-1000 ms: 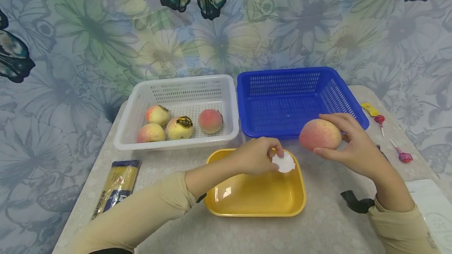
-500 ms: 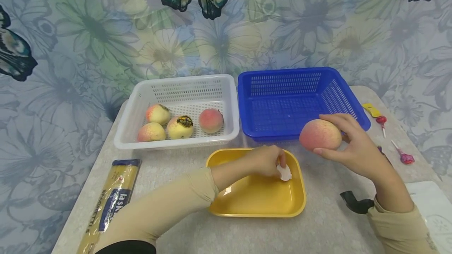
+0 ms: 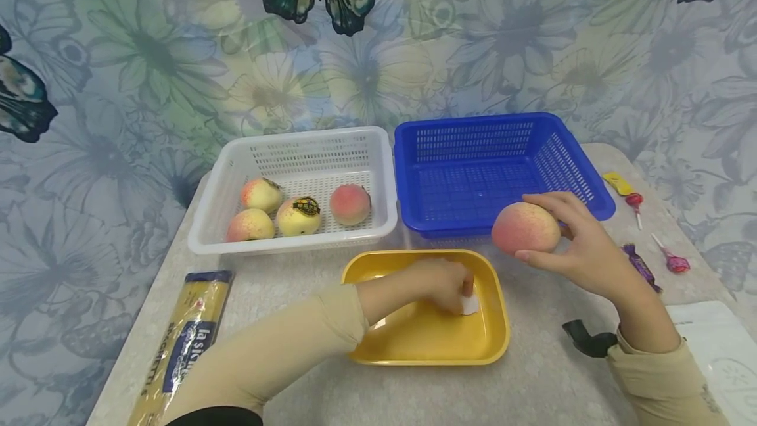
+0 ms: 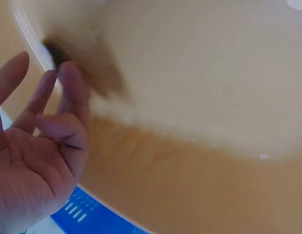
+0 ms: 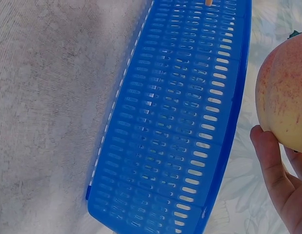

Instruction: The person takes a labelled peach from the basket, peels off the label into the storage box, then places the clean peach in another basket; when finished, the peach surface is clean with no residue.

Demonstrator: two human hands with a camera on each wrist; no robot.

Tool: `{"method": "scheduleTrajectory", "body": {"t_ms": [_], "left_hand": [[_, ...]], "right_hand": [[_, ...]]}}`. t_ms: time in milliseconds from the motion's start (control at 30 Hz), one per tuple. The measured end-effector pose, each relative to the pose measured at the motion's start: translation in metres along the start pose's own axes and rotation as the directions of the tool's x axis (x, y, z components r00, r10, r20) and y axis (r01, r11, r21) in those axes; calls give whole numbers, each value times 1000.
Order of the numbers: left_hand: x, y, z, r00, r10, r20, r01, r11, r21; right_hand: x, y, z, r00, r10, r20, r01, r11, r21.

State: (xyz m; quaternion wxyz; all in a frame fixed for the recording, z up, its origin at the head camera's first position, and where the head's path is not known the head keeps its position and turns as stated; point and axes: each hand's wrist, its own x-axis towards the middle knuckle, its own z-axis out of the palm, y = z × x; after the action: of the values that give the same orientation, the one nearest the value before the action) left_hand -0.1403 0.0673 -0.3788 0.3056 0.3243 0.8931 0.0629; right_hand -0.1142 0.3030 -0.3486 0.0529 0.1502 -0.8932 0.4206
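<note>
My left hand [image 3: 440, 281] reaches down inside the yellow tray [image 3: 497, 340], a small white-backed sticker [image 3: 470, 305] at its fingertips. In the left wrist view that sticker shows as a dark, blurred edge close to the tray's wall. Held between the thumb and fingers of my right hand [image 3: 582, 245] is a pink and yellow peach [image 3: 525, 229], raised just in front of the blue basket [image 3: 473, 176]. The right wrist view shows the peach only in part, at the right edge.
A white basket [image 3: 213, 238] at the back left holds several peaches, one with a black and gold label. A spaghetti pack [image 3: 189, 340] lies at left. Lollipops [image 3: 674, 261], a purple-wrapped sweet [image 3: 641, 268] and a white bag [image 3: 718, 340] lie at right.
My left hand has lowered into the yellow tray with the sticker, which went from above the far rim down inside. My right hand keeps the peach in nearly the same place.
</note>
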Motion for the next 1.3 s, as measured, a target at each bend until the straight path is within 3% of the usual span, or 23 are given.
{"method": "scheduleTrajectory", "body": {"t_ms": [133,233,367,500,600,700,767,833,967,1133,1300], "left_hand": [[-10,4,2,999,-48,-5,48,993,107],[-18,6,4,997,-76,-7,76,989,127],[-33,4,-1,997,-49,-54,50,998,27],[-57,-2,-22,981,-8,-195,-10,996,-93],[-72,-13,-41,936,-17,-353,-41,987,-158],[-77,-29,-54,865,-80,-496,-27,978,-205],[-76,-43,-59,827,-133,-546,-2,971,-240],[-71,-56,-59,814,-177,-554,30,964,-263],[-62,-79,-54,836,-205,-509,69,959,-273],[-50,-94,-44,867,-186,-462,78,967,-243],[-40,-98,-37,875,-163,-456,75,976,-206]], "right_hand": [[1,-2,1,1000,-13,-4,13,1000,-9],[1,-4,1,1000,-20,-12,20,1000,-15],[0,-6,-1,999,-21,-28,20,1000,-21],[1,-6,-5,998,-35,-45,35,999,-17],[3,-5,-8,997,-47,-54,46,999,-8],[8,-3,-12,998,-37,-57,36,999,-14],[12,-2,-14,998,-22,-55,21,1000,-10],[17,-1,-15,999,-2,-52,1,1000,-24],[27,5,-17,998,37,-46,-40,997,-66],[40,16,-23,992,118,-32,-121,986,-117],[58,35,-29,988,151,-15,-151,984,-90]]}}
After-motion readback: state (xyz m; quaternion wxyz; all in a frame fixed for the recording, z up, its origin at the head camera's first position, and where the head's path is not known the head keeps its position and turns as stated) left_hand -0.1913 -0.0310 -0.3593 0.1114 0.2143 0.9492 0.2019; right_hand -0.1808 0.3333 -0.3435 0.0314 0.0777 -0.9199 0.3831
